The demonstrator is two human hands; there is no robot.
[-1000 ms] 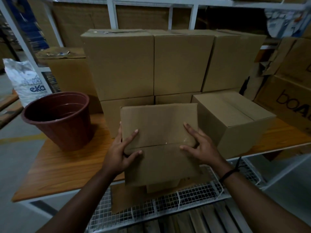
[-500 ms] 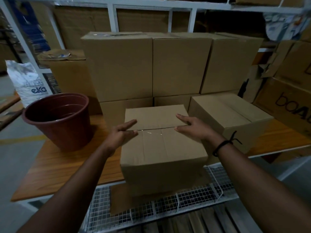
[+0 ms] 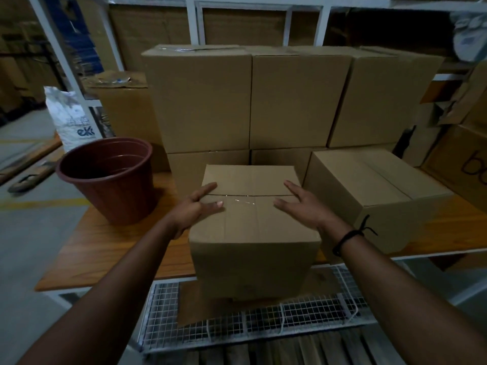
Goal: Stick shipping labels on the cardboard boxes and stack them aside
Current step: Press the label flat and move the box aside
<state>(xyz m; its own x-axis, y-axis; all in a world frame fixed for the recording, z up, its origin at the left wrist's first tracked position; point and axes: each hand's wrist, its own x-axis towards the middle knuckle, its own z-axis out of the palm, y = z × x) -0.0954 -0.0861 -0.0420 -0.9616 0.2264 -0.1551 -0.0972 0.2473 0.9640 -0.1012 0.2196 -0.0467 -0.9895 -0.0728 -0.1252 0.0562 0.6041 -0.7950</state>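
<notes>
The cardboard box (image 3: 253, 233) sits at the near edge of the wooden table (image 3: 105, 248), its near side over a wire basket (image 3: 250, 325). Its taped top seam runs between the 2 hands. The left hand (image 3: 195, 206) lies on the top's left edge, fingers straight and slightly spread. The right hand (image 3: 303, 204) rests flat on the right side, fingers straight, thumb apart. Neither hand grips anything. A brown pot (image 3: 110, 177) stands to the left, and stacked boxes (image 3: 200, 101) stand behind.

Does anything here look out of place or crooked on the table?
Yes. The front box overhangs the edge of the wooden table, above the wire basket. The box to its right sits turned at an angle to the straight stack behind it.
</notes>
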